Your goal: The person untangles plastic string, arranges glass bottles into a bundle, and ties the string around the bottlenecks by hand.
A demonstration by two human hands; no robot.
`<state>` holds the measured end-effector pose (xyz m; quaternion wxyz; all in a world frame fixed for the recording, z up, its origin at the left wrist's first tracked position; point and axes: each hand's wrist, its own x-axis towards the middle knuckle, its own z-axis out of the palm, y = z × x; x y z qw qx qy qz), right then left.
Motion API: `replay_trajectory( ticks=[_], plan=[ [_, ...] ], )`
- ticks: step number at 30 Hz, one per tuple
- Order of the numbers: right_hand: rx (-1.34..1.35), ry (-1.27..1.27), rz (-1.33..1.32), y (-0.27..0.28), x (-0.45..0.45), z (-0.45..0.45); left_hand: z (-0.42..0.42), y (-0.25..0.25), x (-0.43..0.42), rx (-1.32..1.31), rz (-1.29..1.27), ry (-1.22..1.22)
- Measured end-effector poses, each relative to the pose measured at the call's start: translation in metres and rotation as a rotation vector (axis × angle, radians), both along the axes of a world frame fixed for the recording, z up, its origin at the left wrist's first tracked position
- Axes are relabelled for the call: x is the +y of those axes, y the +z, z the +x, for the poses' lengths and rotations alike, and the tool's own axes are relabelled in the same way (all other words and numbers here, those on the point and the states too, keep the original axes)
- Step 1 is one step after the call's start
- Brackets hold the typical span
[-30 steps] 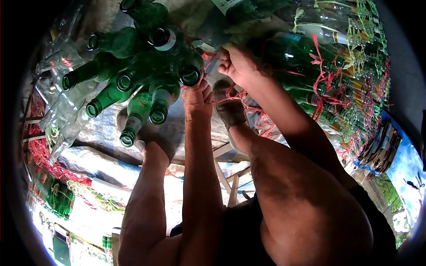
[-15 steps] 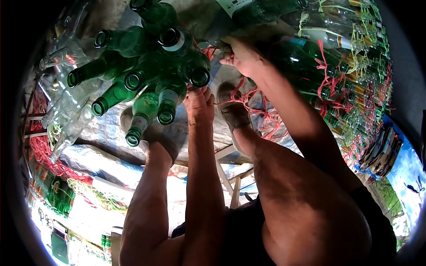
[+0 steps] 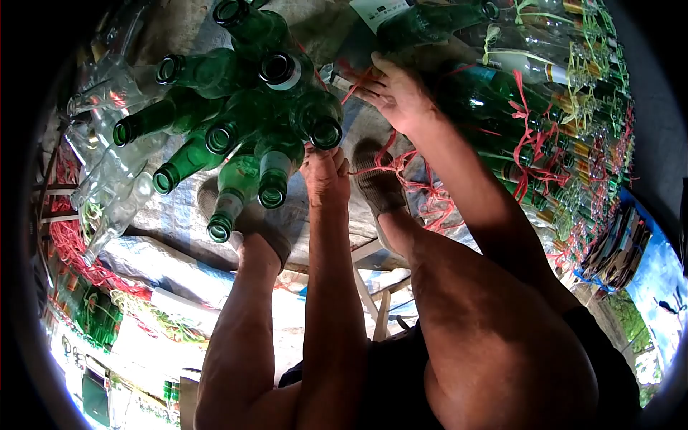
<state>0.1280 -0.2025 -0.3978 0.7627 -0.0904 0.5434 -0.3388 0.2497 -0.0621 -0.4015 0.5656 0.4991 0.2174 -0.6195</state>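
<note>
Several green glass bottles (image 3: 244,115) stand in a cluster at the upper left, necks fanned toward me. My left hand (image 3: 326,175) is closed just below the nearest right-hand bottle; bottle and fingers overlap, so what it grips is hidden. To the right of the cluster, my right hand (image 3: 394,93) has its fingers spread. A strand of red twine (image 3: 356,87) runs by its fingertips, and I see no grip on it. More red twine (image 3: 387,163) trails over my right shoe toward a tangle on the floor.
Tied stacks of green and clear bottles (image 3: 530,129) rise at the right. Clear bottles (image 3: 118,193) lie at the left, beside a heap of red twine (image 3: 72,247). One green bottle (image 3: 430,25) lies at the top. Flattened cardboard (image 3: 618,247) stands at the far right.
My right hand's fingers have opened from a closed shape. The bottle cluster and my left hand have shifted slightly right and down in the view.
</note>
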Motion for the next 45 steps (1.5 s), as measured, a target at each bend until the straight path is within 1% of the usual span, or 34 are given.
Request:
replay_trajectory(
  ticks=[2, 5, 6, 8, 9, 12, 15, 18, 22, 25, 27, 29, 31, 33, 34, 35, 36, 39, 40, 41, 43, 44, 45],
  plan=[
    [-0.060, -0.033, 0.038, 0.002, -0.002, 0.009, 0.000, -0.001, 0.001, -0.014, -0.002, -0.006],
    [-0.171, -0.125, 0.005, -0.019, 0.000, 0.015, -0.001, -0.001, 0.001, -0.038, 0.009, -0.006],
    [-0.168, -0.148, 0.057, -0.024, -0.004, 0.019, -0.001, -0.001, 0.001, -0.047, 0.017, -0.005],
    [-0.155, -0.041, 0.058, -0.042, -0.012, 0.014, -0.002, 0.003, -0.002, -0.036, 0.033, 0.031],
    [-0.149, 0.013, 0.060, -0.042, -0.014, 0.017, -0.002, 0.005, -0.004, -0.031, 0.043, 0.049],
    [0.128, 0.120, -0.030, -0.039, -0.021, 0.035, -0.004, 0.009, -0.007, -0.070, 0.065, 0.072],
    [0.262, 0.274, -0.119, -0.021, -0.027, 0.044, -0.004, 0.013, -0.009, -0.074, 0.092, 0.082],
    [0.366, 0.305, -0.211, -0.018, -0.028, 0.051, -0.004, 0.015, -0.011, -0.087, 0.087, 0.099],
    [0.333, 0.345, -0.267, -0.018, -0.034, 0.055, -0.007, 0.019, -0.012, -0.126, 0.102, 0.118],
    [0.280, 0.383, -0.296, -0.016, -0.037, 0.054, -0.007, 0.010, -0.008, -0.079, 0.134, 0.183],
    [0.274, 0.410, -0.295, -0.014, -0.038, 0.053, -0.009, 0.006, -0.006, -0.104, 0.136, 0.186],
    [0.311, 0.413, -0.290, -0.014, -0.039, 0.055, -0.009, 0.006, -0.002, -0.164, 0.064, 0.145],
    [0.317, 0.421, -0.279, -0.021, -0.040, 0.052, -0.009, 0.008, -0.002, -0.141, 0.070, 0.157],
    [0.301, 0.456, -0.304, -0.024, -0.042, 0.049, -0.010, -0.008, 0.018, -0.204, -0.081, 0.013],
    [0.301, 0.478, -0.322, -0.023, -0.042, 0.048, -0.011, -0.036, 0.031, -0.556, -0.152, -0.318],
    [0.301, 0.501, -0.340, -0.023, -0.042, 0.049, -0.012, -0.064, 0.043, -1.093, -0.094, -0.733],
    [0.295, 0.523, -0.352, -0.022, -0.043, 0.048, -0.012, -0.089, 0.055, -1.538, -0.006, -0.924],
    [0.292, 0.495, -0.339, -0.009, -0.042, 0.052, -0.013, -0.077, 0.051, -0.986, -0.002, -0.599],
    [0.355, 0.458, -0.337, -0.004, -0.040, 0.057, -0.009, -0.049, 0.036, -0.566, -0.022, -0.305],
    [0.357, 0.434, -0.307, -0.008, -0.040, 0.056, -0.007, -0.025, 0.024, -0.143, -0.041, -0.014],
    [0.369, 0.381, -0.241, -0.009, -0.038, 0.052, -0.011, -0.011, 0.019, -0.303, -0.039, -0.132],
    [0.466, 0.270, -0.185, -0.012, -0.031, 0.053, -0.012, -0.012, 0.018, -0.202, -0.015, -0.023],
    [0.472, 0.242, -0.194, -0.007, -0.026, 0.048, -0.013, -0.013, 0.019, -0.177, -0.037, -0.013]
  ],
)
